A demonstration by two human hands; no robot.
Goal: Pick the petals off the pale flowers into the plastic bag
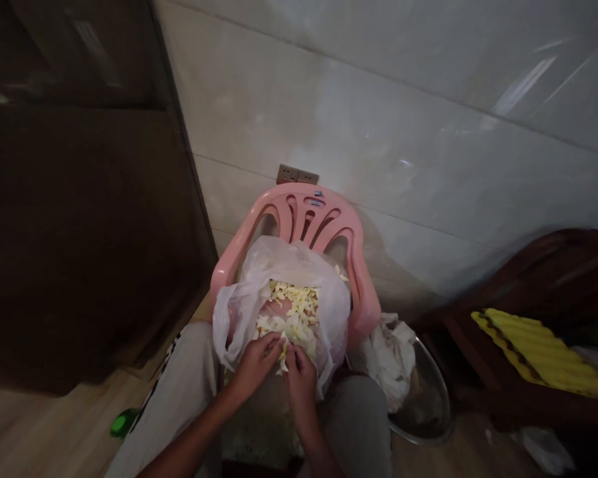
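A clear plastic bag point(279, 279) lies open on the seat of a pink plastic chair point(319, 216), holding a heap of pale yellow petal-like pieces point(292, 312). My left hand point(256, 365) is at the bag's near edge, its fingertips by the heap. My right hand point(299, 378) pinches a few pale pieces between its fingers, right beside my left hand. What my left fingers hold, if anything, is hidden. My knees in grey trousers point(353, 425) lie below both hands.
To the right of the chair stand a steel basin point(428, 398) and a crumpled white plastic bag point(391, 355). A dark wooden cabinet point(80, 232) stands at left, a tiled wall with a socket point(297, 175) behind, and a wooden bench point(528, 372) with a yellow mat at right.
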